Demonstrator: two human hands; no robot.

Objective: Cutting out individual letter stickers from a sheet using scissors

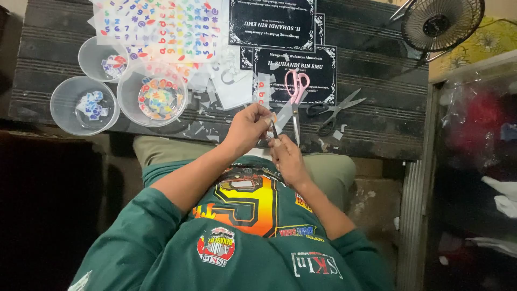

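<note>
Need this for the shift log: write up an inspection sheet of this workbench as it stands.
Surface: dark slatted table, scuffed, strewn with pale paper scraps.
Job's things: small paper strip pinched between both hands; pink-handled scissors lying on the table just beyond the hands.
Clutter: sheets of coloured letter and number stickers; three clear tubs holding cut coloured pieces; black-handled scissors; two black printed cards.
Grippers: left hand and right hand both closed on the strip, over the person's lap.
Cables: nothing seen.
Surroundings: small fan at the table's far right corner; shelf with plastic-wrapped goods on the right.
</note>
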